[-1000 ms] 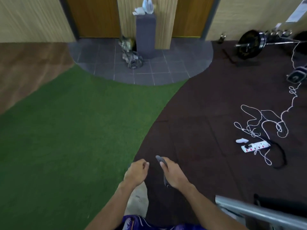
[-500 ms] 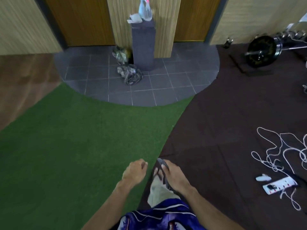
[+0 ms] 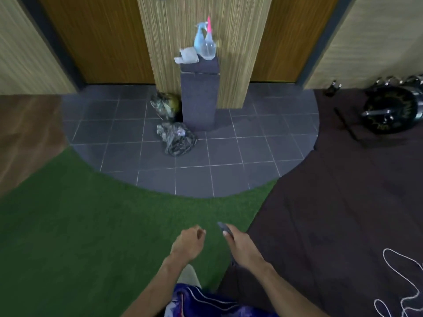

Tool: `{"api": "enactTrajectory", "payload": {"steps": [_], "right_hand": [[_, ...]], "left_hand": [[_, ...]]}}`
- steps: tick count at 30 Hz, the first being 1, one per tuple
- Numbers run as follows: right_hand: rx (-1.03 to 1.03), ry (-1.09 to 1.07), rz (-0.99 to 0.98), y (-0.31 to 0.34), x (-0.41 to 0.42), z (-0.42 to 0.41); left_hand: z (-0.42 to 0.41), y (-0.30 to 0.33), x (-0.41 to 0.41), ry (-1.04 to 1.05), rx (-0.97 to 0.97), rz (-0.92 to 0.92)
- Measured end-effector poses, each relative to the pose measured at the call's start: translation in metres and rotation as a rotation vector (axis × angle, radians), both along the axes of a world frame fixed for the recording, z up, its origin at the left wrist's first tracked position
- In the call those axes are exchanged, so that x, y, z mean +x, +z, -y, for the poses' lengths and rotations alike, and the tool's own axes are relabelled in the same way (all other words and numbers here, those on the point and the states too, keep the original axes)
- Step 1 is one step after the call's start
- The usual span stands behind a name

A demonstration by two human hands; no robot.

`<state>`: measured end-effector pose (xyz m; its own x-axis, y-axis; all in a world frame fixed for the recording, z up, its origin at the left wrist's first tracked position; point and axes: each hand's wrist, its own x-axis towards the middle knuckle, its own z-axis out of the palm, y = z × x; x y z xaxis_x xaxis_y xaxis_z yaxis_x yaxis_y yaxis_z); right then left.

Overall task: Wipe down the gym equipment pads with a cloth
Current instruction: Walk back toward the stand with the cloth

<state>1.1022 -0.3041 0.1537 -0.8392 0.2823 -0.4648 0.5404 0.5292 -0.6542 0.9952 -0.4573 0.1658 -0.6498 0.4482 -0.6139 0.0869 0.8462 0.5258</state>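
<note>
A pale cloth (image 3: pixel 186 56) lies on top of a dark grey pedestal (image 3: pixel 199 97) straight ahead, beside two spray bottles (image 3: pixel 204 43), one blue and one clear with a pink nozzle. My left hand (image 3: pixel 187 244) is low in the middle of the view, fingers curled into a loose fist with nothing in it. My right hand (image 3: pixel 240 245) is beside it, closed around a small dark object (image 3: pixel 225 228) whose tip sticks out past my fingers. Both hands are far from the pedestal. No equipment pad shows.
Green turf (image 3: pixel 91 225) lies under me, grey tiles (image 3: pixel 229 152) ahead and dark rubber floor (image 3: pixel 343 202) on the right. Two crumpled plastic bags (image 3: pixel 176 140) sit at the pedestal's foot. A barbell with plates (image 3: pixel 389 113) rests at right; white cord (image 3: pixel 402 277) trails at lower right.
The view has moved forward and turned left: the pedestal is nearer and centred, and the power strip and metal bar have left the frame. My hands keep the same pose.
</note>
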Motion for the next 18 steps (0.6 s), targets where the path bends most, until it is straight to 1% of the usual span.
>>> {"api": "enactTrajectory", "payload": {"steps": [4, 10, 13, 18], "right_hand": [[-0.008, -0.034, -0.029, -0.007, -0.1, -0.06], [-0.006, -0.029, -0.064, -0.025, -0.273, -0.156], [-0.03, -0.019, -0.071, -0.023, -0.355, -0.201], [-0.063, -0.037, -0.061, -0.015, -0.48, -0.263]], "left_hand": [[-0.063, -0.009, -0.099, 0.003, -0.003, -0.012], [-0.154, -0.025, -0.277, -0.062, -0.008, -0.003], [-0.197, -0.019, -0.366, -0.052, 0.022, -0.029], [-0.256, -0.012, -0.488, -0.015, 0.036, -0.054]]}}
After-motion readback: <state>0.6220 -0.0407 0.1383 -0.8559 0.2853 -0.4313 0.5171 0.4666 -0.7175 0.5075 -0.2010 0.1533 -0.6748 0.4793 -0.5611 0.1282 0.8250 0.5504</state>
